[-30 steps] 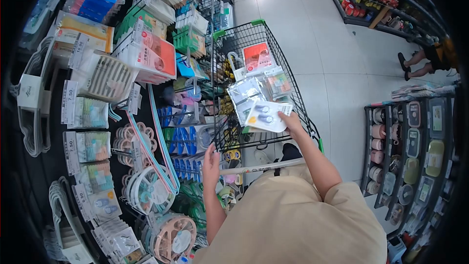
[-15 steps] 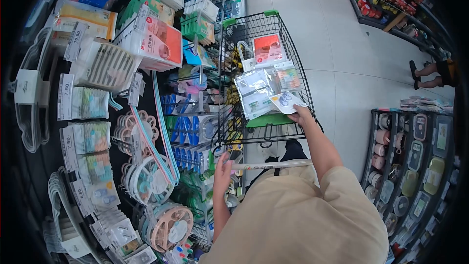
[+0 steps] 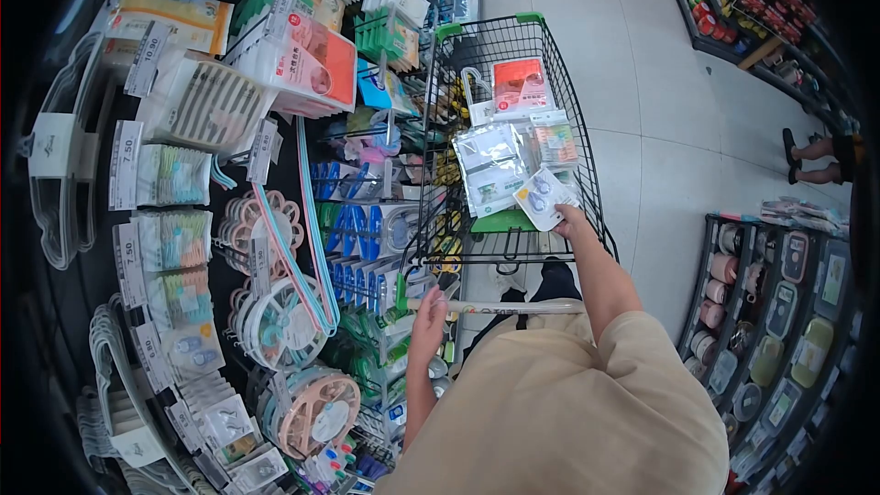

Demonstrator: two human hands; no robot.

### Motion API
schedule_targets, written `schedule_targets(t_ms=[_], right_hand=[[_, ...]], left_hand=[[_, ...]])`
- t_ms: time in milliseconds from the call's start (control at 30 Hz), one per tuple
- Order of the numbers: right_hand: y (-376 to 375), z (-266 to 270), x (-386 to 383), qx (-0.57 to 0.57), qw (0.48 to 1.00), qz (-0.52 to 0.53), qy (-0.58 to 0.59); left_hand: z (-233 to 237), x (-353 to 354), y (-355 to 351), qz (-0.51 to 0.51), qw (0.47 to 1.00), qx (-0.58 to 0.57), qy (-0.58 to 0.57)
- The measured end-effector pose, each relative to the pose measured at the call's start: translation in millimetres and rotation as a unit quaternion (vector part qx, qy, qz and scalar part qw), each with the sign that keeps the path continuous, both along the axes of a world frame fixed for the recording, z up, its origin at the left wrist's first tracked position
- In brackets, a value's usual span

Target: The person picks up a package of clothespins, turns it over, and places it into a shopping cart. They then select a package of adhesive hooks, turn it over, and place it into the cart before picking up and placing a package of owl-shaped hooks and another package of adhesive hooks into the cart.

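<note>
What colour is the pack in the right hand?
The pack is mostly white, with bluish-grey round shapes; head view.

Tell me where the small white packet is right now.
In the head view, the small white packet is inside the cart, at its near right corner, held by the right hand beside a silver bag.

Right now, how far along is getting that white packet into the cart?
Done: a red pack and clear bags already lie in the cart. In hand: the right hand holds the white packet low inside it, just over those bags, while the left hand grips the cart handle. Left: the packet is not yet let go.
</note>
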State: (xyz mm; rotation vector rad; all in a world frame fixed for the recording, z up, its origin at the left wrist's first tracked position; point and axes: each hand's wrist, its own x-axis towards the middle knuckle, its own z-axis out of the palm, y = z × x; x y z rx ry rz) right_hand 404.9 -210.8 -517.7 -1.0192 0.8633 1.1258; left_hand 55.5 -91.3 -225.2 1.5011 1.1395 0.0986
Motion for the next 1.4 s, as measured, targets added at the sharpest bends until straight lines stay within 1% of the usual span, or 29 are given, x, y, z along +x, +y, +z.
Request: schedule_targets(t_ms=[33,100,167,200,233,267,300,367,500,567,600,700,733,767,833,867,900,967,1000,1067,1100,1167,1200,1267,1367,1400], right_hand=[[2.6,-3.5,-3.2,0.000,1.000,0.000,0.000],[10.8,-5.6,-11.5,0.006,0.994,-0.106,0.012],[16.9,-1.9,-17.2,0.007,0.993,-0.110,0.031],[22.0,5.2,-22.0,-0.019,0.990,-0.136,0.021],[28.7,14.8,-28.4,-0.045,0.986,-0.161,0.012],[36.7,37.3,-35.8,-0.060,0.975,-0.210,-0.026],[41.8,55.3,-39.7,-0.060,0.975,-0.210,-0.027],[47.6,78.6,-42.4,-0.135,0.959,-0.243,-0.051],[43.8,58.2,-35.9,-0.134,0.957,-0.245,-0.075],[39.0,45.4,-23.7,-0.110,0.971,-0.201,-0.071],[35.1,33.9,-18.8,-0.079,0.972,-0.215,-0.052],[27.2,16.9,-4.5,-0.080,0.978,-0.193,-0.029],[24.9,12.1,-1.0,-0.064,0.977,-0.203,0.000],[19.6,8.0,0.1,-0.063,0.977,-0.203,0.001],[7.3,-2.1,0.2,-0.005,0.987,-0.160,0.019],[5.2,-9.4,1.0,-0.008,0.989,-0.142,0.037],[1.6,-10.6,1.7,-0.007,0.989,-0.142,0.037],[-4.8,-12.6,1.7,-0.022,0.988,-0.131,0.083],[-7.8,-15.8,1.6,-0.022,0.988,-0.131,0.082],[-10.3,-22.3,1.6,-0.004,0.992,-0.099,0.083],[-9.0,-11.4,2.2,-0.003,0.992,-0.099,0.082],[-5.4,19.9,3.1,-0.048,0.988,-0.117,0.084],[-5.6,19.7,3.7,-0.047,0.989,-0.117,0.082],[-6.5,19.7,2.8,-0.051,0.996,-0.059,0.031],[-6.7,3.2,-2.8,-0.047,0.997,-0.065,0.024],[-7.4,6.3,-5.2,-0.045,0.997,-0.063,0.021]], left_hand=[[-0.2,0.4,-0.2,0.000,1.000,0.000,0.000],[-1.7,1.1,-1.0,-0.010,1.000,-0.005,0.001],[-10.3,-0.2,-0.5,-0.018,1.000,0.000,-0.004],[-13.7,-1.2,-0.3,-0.026,1.000,0.006,-0.007],[-14.4,-0.8,-0.3,-0.026,1.000,0.006,-0.008],[-15.0,-0.2,-0.1,-0.028,1.000,-0.002,-0.013],[-15.4,0.0,0.2,-0.029,0.999,-0.009,-0.018],[-18.3,-1.4,1.0,-0.033,0.999,-0.006,-0.019],[-16.9,-1.7,2.5,-0.037,0.999,-0.011,-0.020],[-13.9,-1.3,3.4,-0.042,0.999,-0.008,-0.019],[-12.9,-0.7,3.7,-0.047,0.999,-0.006,-0.018],[-12.2,-1.7,3.3,-0.042,0.999,-0.013,-0.022],[-11.9,-2.1,3.1,-0.042,0.999,-0.013,-0.021],[-11.5,-2.3,3.2,-0.043,0.999,-0.014,-0.021],[-10.4,-3.8,3.9,-0.043,0.999,-0.014,-0.020],[-10.0,-4.3,4.3,-0.041,0.999,-0.019,-0.020],[-8.8,-4.1,4.6,-0.040,0.999,-0.025,-0.020],[-6.2,-3.8,5.4,-0.043,0.999,-0.021,-0.015],[-5.4,-3.8,5.6,-0.048,0.999,-0.017,-0.010],[-5.2,-3.9,5.7,-0.042,0.999,-0.022,-0.016],[-5.2,-4.0,5.5,-0.037,0.999,-0.027,-0.019],[-1.6,-0.8,5.6,-0.043,0.999,-0.018,-0.018],[-0.5,0.4,6.0,-0.049,0.999,-0.008,-0.016],[0.4,1.2,6.7,-0.050,0.999,-0.009,-0.018],[-0.3,0.3,8.8,-0.052,0.998,-0.006,-0.022],[-1.7,-0.7,9.4,-0.053,0.998,-0.003,-0.023]])
